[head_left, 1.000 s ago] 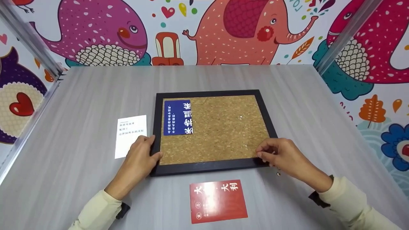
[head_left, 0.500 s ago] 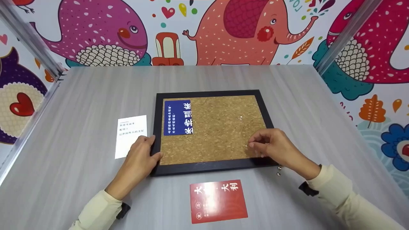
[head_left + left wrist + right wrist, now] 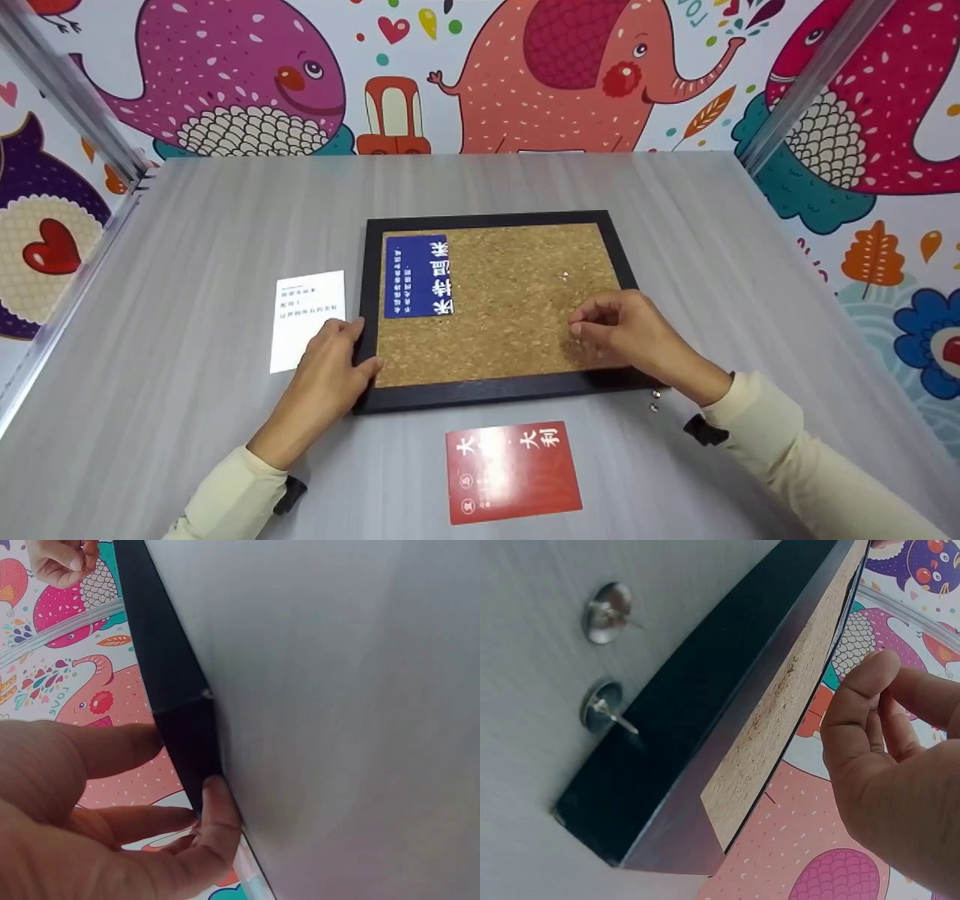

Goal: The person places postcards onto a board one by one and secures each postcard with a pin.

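A black-framed corkboard (image 3: 491,391) lies flat on the table, with a blue card (image 3: 409,277) at the upper left of its cork. My left hand (image 3: 326,375) grips the frame's left side, thumb over the rim; in the left wrist view its fingers (image 3: 217,832) wrap the black edge. My right hand (image 3: 630,330) is over the right part of the cork, thumb and index fingertips brought together close to the surface. In the right wrist view those fingertips (image 3: 877,671) meet, and I cannot tell whether something small is between them. A small shiny speck (image 3: 565,277) shows on the cork.
Two metal thumbtacks (image 3: 655,401) lie beside the frame's lower right corner; one thumbtack (image 3: 604,706) shows its point in the right wrist view. A white card (image 3: 307,319) is to the left, partly under my left hand. A red card (image 3: 514,472) lies in front.
My right hand has moved left and slightly away from me, from the frame's lower right corner to over the cork. The left hand and the cards have stayed put.
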`<state>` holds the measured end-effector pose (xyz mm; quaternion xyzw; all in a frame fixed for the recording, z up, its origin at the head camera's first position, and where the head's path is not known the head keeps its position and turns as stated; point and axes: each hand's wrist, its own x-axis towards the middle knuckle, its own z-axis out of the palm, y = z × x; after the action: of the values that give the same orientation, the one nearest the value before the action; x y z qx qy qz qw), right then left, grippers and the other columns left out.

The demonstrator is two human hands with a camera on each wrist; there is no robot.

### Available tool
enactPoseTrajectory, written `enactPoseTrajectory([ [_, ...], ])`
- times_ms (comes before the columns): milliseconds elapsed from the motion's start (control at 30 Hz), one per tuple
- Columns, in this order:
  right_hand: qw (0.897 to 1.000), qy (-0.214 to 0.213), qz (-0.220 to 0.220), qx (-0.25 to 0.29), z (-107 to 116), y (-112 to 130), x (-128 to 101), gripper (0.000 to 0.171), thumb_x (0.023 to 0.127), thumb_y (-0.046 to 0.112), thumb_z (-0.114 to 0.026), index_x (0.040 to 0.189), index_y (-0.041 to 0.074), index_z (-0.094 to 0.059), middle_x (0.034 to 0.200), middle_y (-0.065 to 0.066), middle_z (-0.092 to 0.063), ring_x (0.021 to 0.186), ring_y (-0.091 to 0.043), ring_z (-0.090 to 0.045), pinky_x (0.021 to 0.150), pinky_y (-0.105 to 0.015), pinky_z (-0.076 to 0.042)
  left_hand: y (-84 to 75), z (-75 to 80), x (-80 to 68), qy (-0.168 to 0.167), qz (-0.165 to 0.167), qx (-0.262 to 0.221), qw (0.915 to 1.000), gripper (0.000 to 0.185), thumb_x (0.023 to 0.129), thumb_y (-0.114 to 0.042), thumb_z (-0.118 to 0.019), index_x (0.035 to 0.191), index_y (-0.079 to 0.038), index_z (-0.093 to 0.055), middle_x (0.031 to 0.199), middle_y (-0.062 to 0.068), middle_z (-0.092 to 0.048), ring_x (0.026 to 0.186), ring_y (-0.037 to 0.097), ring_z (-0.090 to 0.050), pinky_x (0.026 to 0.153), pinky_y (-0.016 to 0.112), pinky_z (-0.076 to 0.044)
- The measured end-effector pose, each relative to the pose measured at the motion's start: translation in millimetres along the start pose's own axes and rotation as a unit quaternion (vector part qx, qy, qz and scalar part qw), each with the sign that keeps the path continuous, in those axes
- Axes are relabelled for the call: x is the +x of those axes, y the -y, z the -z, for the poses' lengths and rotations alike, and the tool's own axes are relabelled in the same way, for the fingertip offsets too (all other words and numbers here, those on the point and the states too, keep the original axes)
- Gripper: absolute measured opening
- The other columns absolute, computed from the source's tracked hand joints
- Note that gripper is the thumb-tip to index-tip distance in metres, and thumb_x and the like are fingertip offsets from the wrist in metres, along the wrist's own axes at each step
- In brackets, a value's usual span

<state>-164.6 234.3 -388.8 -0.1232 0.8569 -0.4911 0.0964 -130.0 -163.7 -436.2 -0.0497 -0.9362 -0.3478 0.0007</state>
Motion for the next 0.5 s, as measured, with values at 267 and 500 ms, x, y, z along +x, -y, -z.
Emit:
enactPoseTrajectory([
  [267,1.0,-0.006,-0.009,0.019,1.2,-1.3,5.5,0.003,0.095,-0.005,-0.079,0.098,-0.004,-0.08,0.085,-0.008,-0.074,0.07,-0.011,-0.067,0.061,-0.023,-0.057,13.2,-7.4,3.9,-0.015,-0.017,0.016,0.9996,0.068,0.096,-0.012,-0.083,0.148,0.022,-0.053,0.13,0.034,-0.061,0.122,0.049,-0.063,0.104,0.06,-0.051],
  [500,1.0,-0.006,-0.014,0.026,0.9,-3.2,11.7,0.005,0.096,-0.003,-0.077,0.099,-0.008,-0.079,0.082,-0.005,-0.074,0.066,-0.011,-0.067,0.057,-0.022,-0.053,-13.4,8.3,-4.8,0.007,0.005,0.007,0.9999,0.065,0.098,-0.005,-0.079,0.148,0.024,-0.05,0.133,0.037,-0.06,0.127,0.051,-0.061,0.109,0.061,-0.049],
])
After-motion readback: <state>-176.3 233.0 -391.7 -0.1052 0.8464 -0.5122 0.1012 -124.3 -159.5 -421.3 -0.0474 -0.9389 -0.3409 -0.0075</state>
